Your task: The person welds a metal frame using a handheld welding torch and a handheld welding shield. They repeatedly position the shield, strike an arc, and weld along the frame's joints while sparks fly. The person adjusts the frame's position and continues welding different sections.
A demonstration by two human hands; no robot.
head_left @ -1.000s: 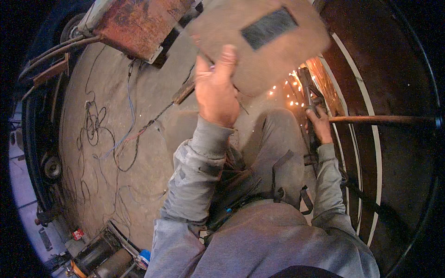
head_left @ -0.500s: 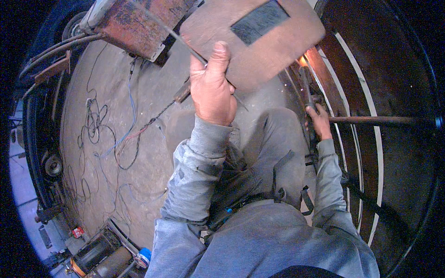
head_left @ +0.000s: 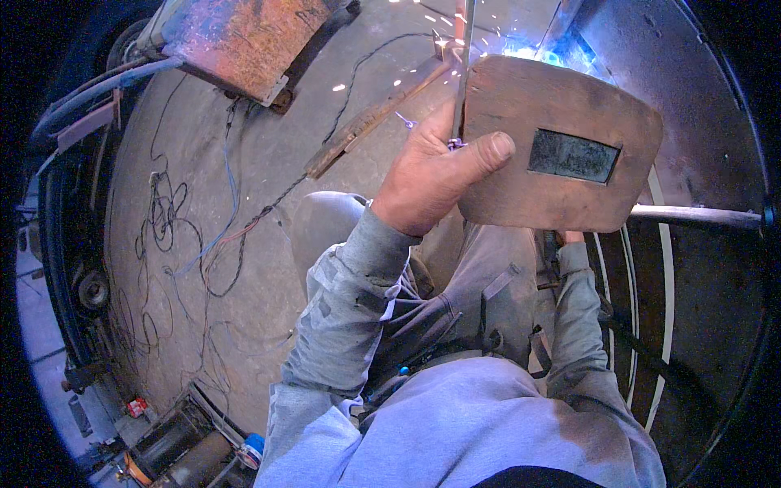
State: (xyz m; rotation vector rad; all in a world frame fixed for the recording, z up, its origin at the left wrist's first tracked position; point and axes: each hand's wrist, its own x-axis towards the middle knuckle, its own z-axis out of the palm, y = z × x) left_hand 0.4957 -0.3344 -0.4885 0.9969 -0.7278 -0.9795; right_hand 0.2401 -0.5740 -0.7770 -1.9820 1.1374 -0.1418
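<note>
My left hand (head_left: 431, 179) is closed around the thin metal handle (head_left: 464, 73) of a brown hand shield (head_left: 573, 98), which has a dark rectangular window (head_left: 573, 154). The shield hides most of my right hand (head_left: 570, 237), whose fingers and anything they hold are out of sight. Bright blue-white arc light (head_left: 547, 54) glows just behind the shield's top edge, beside a large dark metal panel (head_left: 683, 146) with pale strips, and sparks fly leftward from there.
A rusty metal box (head_left: 236, 37) sits at upper left. A wooden bar (head_left: 358, 126) lies on the concrete floor (head_left: 146, 244) among tangled cables (head_left: 167, 203). A dark machine (head_left: 167, 435) stands at lower left. A metal tube (head_left: 695, 216) juts from the right.
My left hand and the shield have moved right and down, now covering my right hand and the tool it held. The glow turned from orange to bright blue-white, with sparks spraying again.
</note>
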